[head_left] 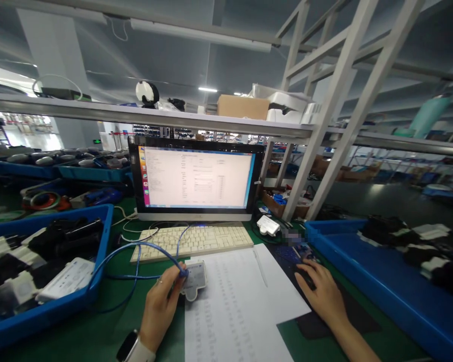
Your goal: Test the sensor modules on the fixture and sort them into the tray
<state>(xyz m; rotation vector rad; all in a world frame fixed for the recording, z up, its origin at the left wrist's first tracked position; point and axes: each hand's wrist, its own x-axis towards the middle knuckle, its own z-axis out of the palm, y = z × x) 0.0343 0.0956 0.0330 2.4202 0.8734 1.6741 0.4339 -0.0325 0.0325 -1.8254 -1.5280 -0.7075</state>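
My left hand (161, 305) pinches the plug end of a blue cable (143, 246) against a small white device (195, 279) that lies on a printed paper sheet (241, 301). The cable loops back over a white keyboard (192, 240). My right hand (322, 291) is curled over a dark computer mouse (304, 275) on a black mouse pad (324, 322). A monitor (196, 178) with a lit window stands behind the keyboard. A watch sits on my left wrist.
A blue tray (60, 301) at the left holds black and white devices. Another blue tray (362, 271) at the right holds similar parts. A white device (268, 224) lies right of the keyboard. A shelf (173, 118) with boxes runs overhead, braced by white struts (324, 151).
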